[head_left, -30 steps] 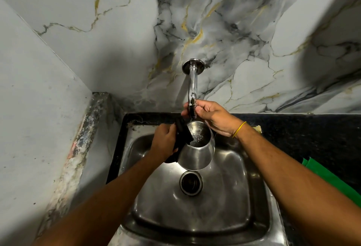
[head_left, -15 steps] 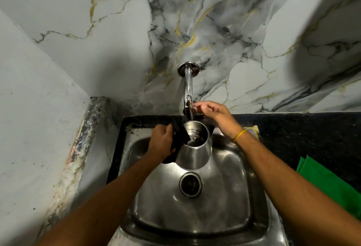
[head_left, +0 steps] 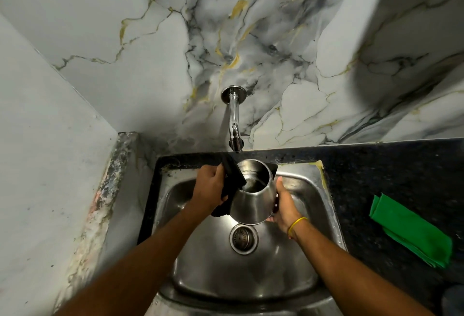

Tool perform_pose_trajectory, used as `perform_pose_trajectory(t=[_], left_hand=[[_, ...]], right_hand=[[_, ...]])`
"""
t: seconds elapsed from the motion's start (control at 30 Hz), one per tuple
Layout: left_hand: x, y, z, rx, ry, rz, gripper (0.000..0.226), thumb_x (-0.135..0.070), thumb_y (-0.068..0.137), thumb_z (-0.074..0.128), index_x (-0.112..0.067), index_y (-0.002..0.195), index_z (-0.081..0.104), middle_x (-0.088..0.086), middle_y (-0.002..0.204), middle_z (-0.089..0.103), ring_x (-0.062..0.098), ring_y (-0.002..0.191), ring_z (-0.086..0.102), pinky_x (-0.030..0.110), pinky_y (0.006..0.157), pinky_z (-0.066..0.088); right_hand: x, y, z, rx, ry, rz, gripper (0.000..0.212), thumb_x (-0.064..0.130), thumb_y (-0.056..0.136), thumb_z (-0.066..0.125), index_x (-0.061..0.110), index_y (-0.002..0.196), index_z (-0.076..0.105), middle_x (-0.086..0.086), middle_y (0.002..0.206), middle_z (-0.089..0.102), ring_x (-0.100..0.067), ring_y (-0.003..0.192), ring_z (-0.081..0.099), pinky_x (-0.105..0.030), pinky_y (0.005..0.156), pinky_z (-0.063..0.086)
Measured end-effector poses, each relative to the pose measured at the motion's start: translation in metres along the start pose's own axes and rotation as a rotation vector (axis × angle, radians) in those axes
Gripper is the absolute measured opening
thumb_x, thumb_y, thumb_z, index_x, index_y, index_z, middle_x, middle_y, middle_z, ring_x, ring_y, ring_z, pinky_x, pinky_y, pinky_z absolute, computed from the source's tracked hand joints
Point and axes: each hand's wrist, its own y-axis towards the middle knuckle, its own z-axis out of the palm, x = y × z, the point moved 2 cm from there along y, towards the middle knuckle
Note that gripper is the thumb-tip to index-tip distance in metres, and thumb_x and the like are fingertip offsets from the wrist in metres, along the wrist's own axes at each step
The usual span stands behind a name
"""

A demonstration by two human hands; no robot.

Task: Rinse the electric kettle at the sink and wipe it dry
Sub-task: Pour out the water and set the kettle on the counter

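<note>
A steel electric kettle with its black lid flipped up hangs over the steel sink, just below the wall tap. My left hand grips the kettle's black handle on its left side. My right hand presses against the kettle's right side near the base. No water runs from the tap. The kettle's mouth faces up and some water shows inside.
A folded green cloth lies on the black counter right of the sink. The drain sits under the kettle. Marble-patterned wall behind, plain wall and a stained ledge on the left.
My right hand has left the tap and come down onto the kettle's right side. The water has stopped running. The kettle has dropped slightly away from the spout.
</note>
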Motion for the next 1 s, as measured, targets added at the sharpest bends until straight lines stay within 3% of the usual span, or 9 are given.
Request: perform_pose_trajectory(t=[0.07,0.2,0.27,0.37,0.5,0.6,0.7,0.83,1.0], left_hand=[[-0.002,-0.008,0.000,-0.001,0.010,0.030,0.066,-0.056,0.091,0.049,-0.004,0.049,0.048,0.007,0.036,0.047,0.021,0.027,0.048,0.021,0.032,0.035],[-0.011,-0.024,0.004,0.017,0.053,0.051,0.068,-0.061,0.091,0.050,-0.010,0.045,0.048,0.004,0.034,0.048,0.020,0.027,0.048,0.021,0.033,0.034],[-0.021,-0.033,0.008,0.037,0.090,0.044,0.062,-0.063,0.088,0.052,-0.020,0.044,0.049,0.001,0.035,0.048,0.020,0.027,0.049,0.020,0.033,0.035],[-0.038,-0.045,0.015,0.086,0.164,0.076,0.051,-0.063,0.086,0.052,-0.026,0.052,0.054,0.000,0.040,0.052,0.018,0.031,0.051,0.021,0.033,0.037],[-0.058,-0.059,0.035,0.148,0.270,0.139,0.048,-0.060,0.081,0.047,-0.014,0.068,0.050,0.005,0.058,0.051,0.018,0.045,0.049,0.029,0.041,0.040],[-0.066,-0.071,0.051,0.185,0.389,0.160,0.063,-0.061,0.082,0.043,0.002,0.077,0.052,0.019,0.067,0.053,0.024,0.058,0.050,0.046,0.052,0.046],[-0.079,-0.079,0.066,0.180,0.508,0.146,0.066,-0.066,0.082,0.041,-0.001,0.075,0.046,0.017,0.066,0.048,0.030,0.061,0.051,0.051,0.058,0.046],[-0.094,-0.094,0.089,0.147,0.723,0.163,0.057,-0.070,0.078,0.042,-0.016,0.064,0.034,-0.001,0.058,0.041,0.022,0.056,0.043,0.039,0.054,0.031],[-0.102,-0.116,0.127,0.137,0.845,0.178,0.055,-0.076,0.076,0.044,-0.022,0.071,0.052,-0.001,0.070,0.064,0.019,0.066,0.059,0.035,0.055,0.037]], right_hand=[[-0.002,-0.008,-0.001,0.004,0.026,-0.034,0.067,0.080,0.093,0.039,0.034,0.079,0.085,0.008,0.080,0.084,-0.005,0.065,0.079,-0.026,0.055,0.059],[-0.008,-0.026,-0.011,-0.028,0.029,-0.081,0.067,0.082,0.091,0.041,0.029,0.092,0.083,0.007,0.088,0.084,-0.005,0.067,0.079,-0.025,0.062,0.057],[-0.011,-0.037,-0.010,-0.016,0.091,-0.097,0.066,0.078,0.094,0.042,0.026,0.105,0.083,0.000,0.105,0.085,-0.013,0.089,0.082,-0.036,0.084,0.062],[-0.011,-0.056,-0.008,0.008,0.192,-0.157,0.066,0.070,0.098,0.043,0.020,0.119,0.080,-0.009,0.123,0.080,-0.024,0.113,0.077,-0.046,0.111,0.053],[-0.011,-0.078,-0.019,-0.017,0.291,-0.201,0.064,0.069,0.097,0.044,0.019,0.112,0.081,-0.010,0.121,0.080,-0.023,0.103,0.080,-0.043,0.107,0.054],[-0.010,-0.095,-0.033,-0.036,0.329,-0.246,0.061,0.066,0.099,0.044,0.019,0.111,0.081,-0.009,0.118,0.081,-0.025,0.113,0.074,-0.044,0.114,0.050],[-0.008,-0.112,-0.046,-0.032,0.338,-0.305,0.060,0.061,0.102,0.043,0.018,0.128,0.075,-0.008,0.124,0.079,-0.028,0.127,0.068,-0.046,0.121,0.044],[-0.002,-0.130,-0.068,-0.046,0.334,-0.405,0.057,0.052,0.105,0.042,0.011,0.137,0.069,-0.016,0.134,0.073,-0.034,0.134,0.063,-0.052,0.124,0.040],[0.003,-0.150,-0.109,-0.136,0.301,-0.505,0.055,0.040,0.108,0.043,-0.004,0.133,0.064,-0.032,0.136,0.066,-0.050,0.136,0.056,-0.062,0.121,0.039]])
